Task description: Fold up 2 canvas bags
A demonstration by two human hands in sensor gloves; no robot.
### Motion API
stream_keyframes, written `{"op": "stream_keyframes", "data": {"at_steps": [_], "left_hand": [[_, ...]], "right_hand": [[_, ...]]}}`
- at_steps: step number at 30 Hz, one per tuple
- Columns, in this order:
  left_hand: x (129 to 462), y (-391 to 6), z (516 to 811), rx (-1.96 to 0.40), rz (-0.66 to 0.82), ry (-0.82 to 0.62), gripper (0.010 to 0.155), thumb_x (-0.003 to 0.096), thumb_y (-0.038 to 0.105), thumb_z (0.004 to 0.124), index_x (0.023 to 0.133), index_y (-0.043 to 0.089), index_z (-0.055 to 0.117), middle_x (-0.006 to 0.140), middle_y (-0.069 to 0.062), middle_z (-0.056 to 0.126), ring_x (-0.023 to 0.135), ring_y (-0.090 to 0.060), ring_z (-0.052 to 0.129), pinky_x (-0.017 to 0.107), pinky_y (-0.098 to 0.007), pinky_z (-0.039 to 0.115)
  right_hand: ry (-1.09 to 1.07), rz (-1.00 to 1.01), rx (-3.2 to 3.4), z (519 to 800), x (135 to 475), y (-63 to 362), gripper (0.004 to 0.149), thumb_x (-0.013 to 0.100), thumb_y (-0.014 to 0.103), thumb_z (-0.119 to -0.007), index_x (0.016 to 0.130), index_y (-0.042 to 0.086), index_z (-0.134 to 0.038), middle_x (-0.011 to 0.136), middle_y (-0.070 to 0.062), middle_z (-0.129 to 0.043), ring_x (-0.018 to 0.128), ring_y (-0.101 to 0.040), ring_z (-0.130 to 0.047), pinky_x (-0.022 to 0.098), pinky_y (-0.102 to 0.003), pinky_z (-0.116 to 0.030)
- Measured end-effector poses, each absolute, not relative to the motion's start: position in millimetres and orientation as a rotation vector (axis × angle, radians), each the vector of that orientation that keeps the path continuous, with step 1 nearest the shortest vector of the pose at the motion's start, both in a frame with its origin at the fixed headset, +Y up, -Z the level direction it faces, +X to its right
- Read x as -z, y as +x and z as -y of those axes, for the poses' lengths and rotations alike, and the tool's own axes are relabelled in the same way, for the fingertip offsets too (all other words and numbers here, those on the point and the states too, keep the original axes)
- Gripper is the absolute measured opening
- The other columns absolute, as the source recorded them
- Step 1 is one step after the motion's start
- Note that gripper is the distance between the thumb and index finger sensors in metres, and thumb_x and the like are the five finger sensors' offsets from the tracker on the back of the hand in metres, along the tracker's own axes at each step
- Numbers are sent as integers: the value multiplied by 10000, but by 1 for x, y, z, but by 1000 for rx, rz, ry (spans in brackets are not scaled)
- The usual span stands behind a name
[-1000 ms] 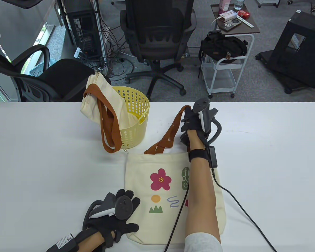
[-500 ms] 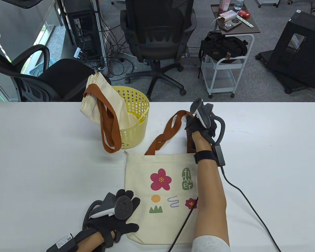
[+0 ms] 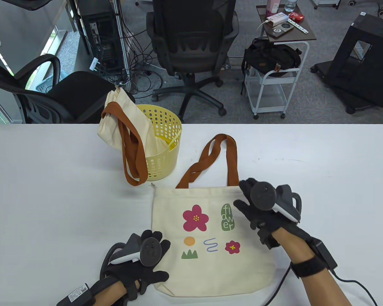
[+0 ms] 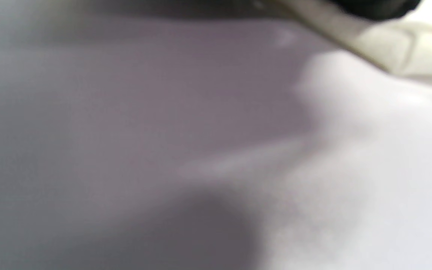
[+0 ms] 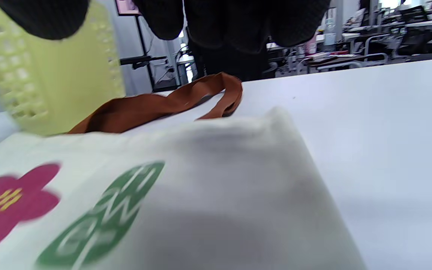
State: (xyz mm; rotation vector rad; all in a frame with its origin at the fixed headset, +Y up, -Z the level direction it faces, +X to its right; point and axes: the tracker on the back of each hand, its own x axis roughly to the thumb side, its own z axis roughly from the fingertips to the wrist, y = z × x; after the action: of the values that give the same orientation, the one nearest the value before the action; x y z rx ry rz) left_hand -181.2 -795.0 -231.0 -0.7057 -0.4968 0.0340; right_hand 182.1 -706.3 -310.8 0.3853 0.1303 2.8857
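Where the white table [image 3: 322, 159] fills the lower view: cream canvas bag [image 3: 207, 264] spread flat near the front edge, printed side up with flowers and a green label, brown handles [image 3: 225, 149] lying loose toward the far side. Behind it to the left, yellow perforated basket [image 3: 166, 127] holding a second canvas bag [image 3: 115, 127], crumpled, brown strap draped down the basket's front. Beyond the table, black office chair [image 3: 191, 41], white rolling cart [image 3: 274, 83] with a dark backpack. Left hand [image 3: 137, 264] flat, fingers spread, resting on the bag's lower left edge. Right hand [image 3: 268, 213] relaxed, fingers straight, over the bag's upper right corner; gripping nothing. Left wrist view blurred, only table and a cloth edge.
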Motion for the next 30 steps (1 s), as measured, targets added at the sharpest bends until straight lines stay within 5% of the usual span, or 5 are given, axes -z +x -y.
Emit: {"op": "stream_keyframes", "data": {"at_steps": [7,14,18,27,30], "left_hand": [[231,-182,796,-35,500,-707,914,389,622,677,1035,335,98,1079,-12,-98,1037,-364,-110,739,-600,25],[231,-182,797,-38,504,-707,913,390,623,673,1034,335,94,1077,-13,-104,1034,-364,-116,735,-599,18],[232,-182,795,-37,503,-700,913,388,621,679,1037,332,104,1082,-13,-93,1037,-370,-105,741,-603,30],[223,-179,785,-33,629,-777,992,327,604,804,1054,326,189,1121,-19,9,1072,-370,-39,770,-644,119],[221,-176,785,30,615,-694,988,317,593,818,1051,329,212,1120,-2,24,1079,-355,-15,779,-630,141]], "right_hand": [[582,-324,-2894,738,242,202,690,448,533,-751,1042,234,-568,1135,-114,-528,1030,-414,-577,732,-591,-569],[688,-540,-2885,755,211,223,684,415,535,-801,1011,245,-630,1123,-85,-560,1038,-374,-559,747,-555,-550],[737,-738,-2956,766,203,219,768,398,560,-814,1049,266,-531,1164,-68,-416,1068,-402,-429,767,-580,-475],[754,-662,-2981,775,200,225,810,378,484,-896,1045,325,-464,1164,-15,-339,1075,-332,-386,778,-556,-467],[746,-641,-2976,775,201,226,800,380,475,-899,1042,332,-474,1164,-11,-349,1071,-314,-402,779,-542,-483]]}}
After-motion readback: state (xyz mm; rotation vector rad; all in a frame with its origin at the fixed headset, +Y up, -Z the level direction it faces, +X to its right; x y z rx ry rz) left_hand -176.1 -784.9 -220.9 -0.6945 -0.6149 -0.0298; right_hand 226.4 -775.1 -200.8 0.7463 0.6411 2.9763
